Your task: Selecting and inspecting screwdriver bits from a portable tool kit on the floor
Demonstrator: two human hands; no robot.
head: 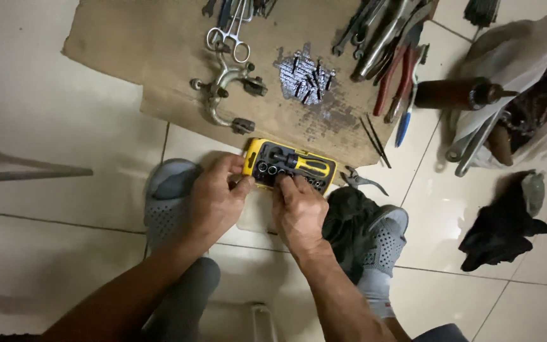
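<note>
Two hands are down on a small yellow tool case [290, 166] that lies open on the tiled floor [52, 126], just below the edge of a brown cardboard sheet [159, 44] and between the person's grey perforated slippers [166, 202]. The left hand [215, 199] pinches the case's left end, thumb and fingers closed narrowly on its rim to steady it. The right hand [299, 209] has its fingertips curled down into the row of small sockets [272, 169] along the case's near edge; whether they have actually gripped one I cannot tell. A yellow-handled driver [308, 166] lies in its slot, untouched. To my eye the step in hand is picking a socket out of its seat. The next move would call for a firm pinch and a straight pull, with the left hand keeping the case from sliding. On the cardboard lie pliers [400, 69], a heap of small bits [308, 79] and a metal bracket [226, 95].
</note>
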